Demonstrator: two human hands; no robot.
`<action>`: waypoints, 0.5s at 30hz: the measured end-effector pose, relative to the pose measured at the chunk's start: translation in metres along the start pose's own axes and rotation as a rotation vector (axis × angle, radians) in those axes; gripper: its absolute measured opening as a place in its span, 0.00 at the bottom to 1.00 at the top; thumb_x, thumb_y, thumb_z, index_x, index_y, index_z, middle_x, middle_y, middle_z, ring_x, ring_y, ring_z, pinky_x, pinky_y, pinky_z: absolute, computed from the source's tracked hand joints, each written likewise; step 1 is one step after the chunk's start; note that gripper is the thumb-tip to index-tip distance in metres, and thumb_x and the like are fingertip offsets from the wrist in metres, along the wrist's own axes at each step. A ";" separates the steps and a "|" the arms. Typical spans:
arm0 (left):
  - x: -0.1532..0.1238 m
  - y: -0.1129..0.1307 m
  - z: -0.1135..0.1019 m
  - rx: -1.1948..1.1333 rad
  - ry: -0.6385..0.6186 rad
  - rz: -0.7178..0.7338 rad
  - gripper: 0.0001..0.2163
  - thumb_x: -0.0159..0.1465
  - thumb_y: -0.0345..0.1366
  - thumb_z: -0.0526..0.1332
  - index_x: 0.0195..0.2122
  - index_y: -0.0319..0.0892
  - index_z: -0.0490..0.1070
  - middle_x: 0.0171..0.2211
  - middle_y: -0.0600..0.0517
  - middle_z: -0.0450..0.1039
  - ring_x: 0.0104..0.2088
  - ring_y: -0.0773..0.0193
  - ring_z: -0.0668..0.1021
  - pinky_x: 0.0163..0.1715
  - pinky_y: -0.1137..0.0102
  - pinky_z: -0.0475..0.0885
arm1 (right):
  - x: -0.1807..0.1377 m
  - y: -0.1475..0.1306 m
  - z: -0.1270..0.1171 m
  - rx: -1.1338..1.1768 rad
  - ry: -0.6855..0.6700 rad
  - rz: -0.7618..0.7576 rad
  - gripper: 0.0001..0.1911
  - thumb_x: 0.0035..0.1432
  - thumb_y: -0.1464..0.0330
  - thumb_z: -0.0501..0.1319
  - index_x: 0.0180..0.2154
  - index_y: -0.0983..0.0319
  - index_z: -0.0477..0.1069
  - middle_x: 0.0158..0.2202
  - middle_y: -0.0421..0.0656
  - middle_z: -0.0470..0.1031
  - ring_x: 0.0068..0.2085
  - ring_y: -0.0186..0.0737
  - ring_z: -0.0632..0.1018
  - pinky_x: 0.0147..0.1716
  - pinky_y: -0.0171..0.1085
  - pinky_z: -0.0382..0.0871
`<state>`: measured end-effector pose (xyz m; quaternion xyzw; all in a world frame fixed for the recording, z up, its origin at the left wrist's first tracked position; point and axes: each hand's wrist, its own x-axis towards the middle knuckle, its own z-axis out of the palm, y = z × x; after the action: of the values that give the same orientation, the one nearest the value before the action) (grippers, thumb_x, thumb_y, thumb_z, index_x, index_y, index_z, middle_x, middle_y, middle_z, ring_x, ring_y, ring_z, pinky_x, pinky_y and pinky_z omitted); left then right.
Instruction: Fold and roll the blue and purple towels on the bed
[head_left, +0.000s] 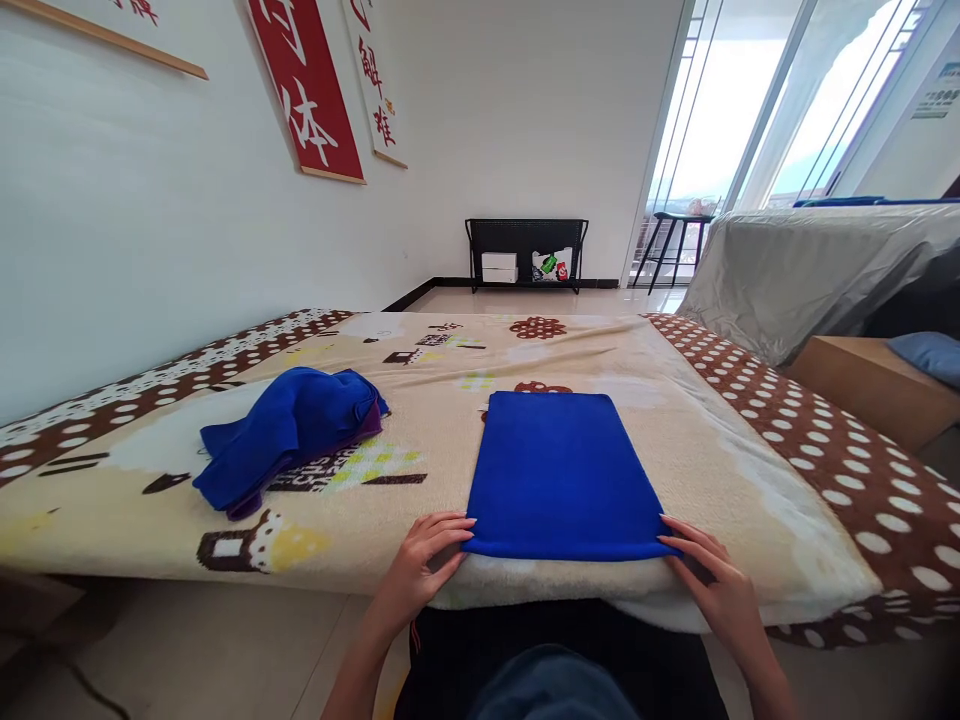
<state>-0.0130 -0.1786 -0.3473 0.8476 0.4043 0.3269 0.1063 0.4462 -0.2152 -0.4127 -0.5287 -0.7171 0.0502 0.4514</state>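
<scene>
Hands (pixel 427 560) (pixel 709 580) lie flat, fingers (pixel 450 522) touching folded blue towel's (pixel 562 475) near corners

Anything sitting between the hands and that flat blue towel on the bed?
Nothing visible. The left hand touches the folded blue towel at its near left corner, the right hand at its near right corner. The crumpled blue cloth pile lies apart, further left on the bed blanket.

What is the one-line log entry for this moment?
left hand: on near-left corner of flat blue towel | right hand: on near-right corner | crumpled blue cloth: apart, left
</scene>
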 end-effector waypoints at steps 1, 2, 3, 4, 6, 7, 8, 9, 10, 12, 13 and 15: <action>0.000 0.001 0.001 0.006 0.006 0.000 0.09 0.67 0.31 0.60 0.46 0.50 0.75 0.52 0.53 0.77 0.56 0.60 0.75 0.56 0.60 0.69 | 0.001 0.002 -0.003 0.013 -0.017 0.020 0.11 0.63 0.62 0.61 0.46 0.52 0.77 0.56 0.41 0.74 0.57 0.48 0.74 0.57 0.50 0.70; 0.001 0.001 0.002 0.010 0.017 0.000 0.08 0.66 0.32 0.61 0.45 0.49 0.75 0.51 0.53 0.77 0.55 0.60 0.75 0.56 0.60 0.69 | 0.003 0.003 -0.006 0.027 -0.033 0.040 0.11 0.63 0.61 0.61 0.45 0.52 0.78 0.56 0.41 0.74 0.57 0.48 0.74 0.57 0.50 0.70; 0.001 0.001 0.003 0.010 0.030 0.000 0.07 0.67 0.32 0.61 0.44 0.49 0.75 0.51 0.53 0.78 0.54 0.60 0.76 0.55 0.60 0.69 | 0.005 0.004 -0.008 0.043 -0.050 0.057 0.11 0.63 0.60 0.61 0.45 0.52 0.78 0.56 0.41 0.75 0.57 0.48 0.74 0.57 0.50 0.70; 0.002 0.001 0.004 0.005 0.041 0.003 0.06 0.67 0.32 0.61 0.43 0.49 0.75 0.50 0.53 0.78 0.54 0.60 0.76 0.55 0.60 0.69 | 0.006 0.004 -0.010 0.058 -0.065 0.073 0.11 0.63 0.59 0.61 0.44 0.52 0.79 0.55 0.41 0.75 0.57 0.48 0.74 0.57 0.49 0.70; 0.003 0.000 0.005 -0.014 0.052 0.000 0.06 0.67 0.32 0.60 0.41 0.49 0.75 0.49 0.53 0.78 0.53 0.60 0.76 0.54 0.61 0.69 | 0.009 0.003 -0.013 0.078 -0.087 0.105 0.11 0.63 0.58 0.61 0.43 0.52 0.79 0.54 0.42 0.75 0.56 0.48 0.74 0.57 0.49 0.70; 0.003 -0.001 0.005 -0.025 0.053 -0.003 0.06 0.68 0.32 0.60 0.41 0.49 0.75 0.48 0.53 0.78 0.53 0.60 0.76 0.54 0.61 0.68 | 0.010 0.003 -0.014 0.085 -0.098 0.119 0.12 0.63 0.57 0.61 0.42 0.52 0.79 0.54 0.42 0.76 0.56 0.48 0.74 0.57 0.49 0.70; 0.003 -0.001 0.005 -0.036 0.051 -0.009 0.05 0.68 0.33 0.60 0.41 0.49 0.75 0.48 0.53 0.78 0.53 0.60 0.76 0.55 0.61 0.68 | 0.010 0.003 -0.014 0.090 -0.110 0.130 0.12 0.63 0.57 0.61 0.42 0.53 0.79 0.54 0.42 0.75 0.57 0.48 0.74 0.57 0.49 0.70; 0.004 -0.001 0.005 -0.047 0.048 -0.016 0.05 0.68 0.33 0.60 0.41 0.49 0.75 0.48 0.53 0.78 0.53 0.60 0.76 0.55 0.61 0.68 | 0.011 0.003 -0.015 0.097 -0.119 0.141 0.12 0.63 0.57 0.61 0.42 0.53 0.79 0.55 0.42 0.75 0.57 0.48 0.73 0.58 0.49 0.69; 0.004 0.000 0.005 -0.058 0.045 -0.028 0.05 0.68 0.34 0.60 0.40 0.49 0.75 0.48 0.53 0.78 0.53 0.60 0.76 0.55 0.61 0.67 | 0.011 0.002 -0.015 0.105 -0.123 0.152 0.12 0.63 0.57 0.60 0.43 0.53 0.79 0.55 0.42 0.75 0.57 0.48 0.73 0.58 0.49 0.68; 0.006 0.002 0.004 -0.074 0.045 -0.069 0.04 0.67 0.36 0.60 0.38 0.48 0.75 0.47 0.53 0.78 0.52 0.60 0.76 0.55 0.62 0.67 | 0.011 0.003 -0.014 0.124 -0.123 0.174 0.12 0.64 0.57 0.59 0.42 0.54 0.78 0.55 0.43 0.74 0.57 0.47 0.72 0.59 0.49 0.67; 0.007 0.003 0.005 -0.078 0.051 -0.100 0.04 0.67 0.36 0.60 0.37 0.48 0.75 0.46 0.53 0.78 0.50 0.60 0.76 0.54 0.62 0.68 | 0.012 0.003 -0.013 0.131 -0.116 0.187 0.13 0.64 0.57 0.58 0.41 0.55 0.77 0.55 0.44 0.74 0.57 0.47 0.72 0.58 0.49 0.66; 0.010 0.006 0.008 -0.070 0.084 -0.172 0.05 0.67 0.37 0.60 0.35 0.47 0.74 0.43 0.52 0.78 0.47 0.60 0.77 0.51 0.63 0.69 | 0.014 0.002 -0.008 0.129 -0.092 0.217 0.13 0.64 0.56 0.57 0.39 0.56 0.76 0.56 0.45 0.73 0.57 0.48 0.72 0.58 0.49 0.66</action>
<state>0.0004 -0.1747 -0.3455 0.7910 0.4681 0.3657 0.1463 0.4532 -0.2062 -0.4003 -0.5700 -0.6710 0.1689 0.4431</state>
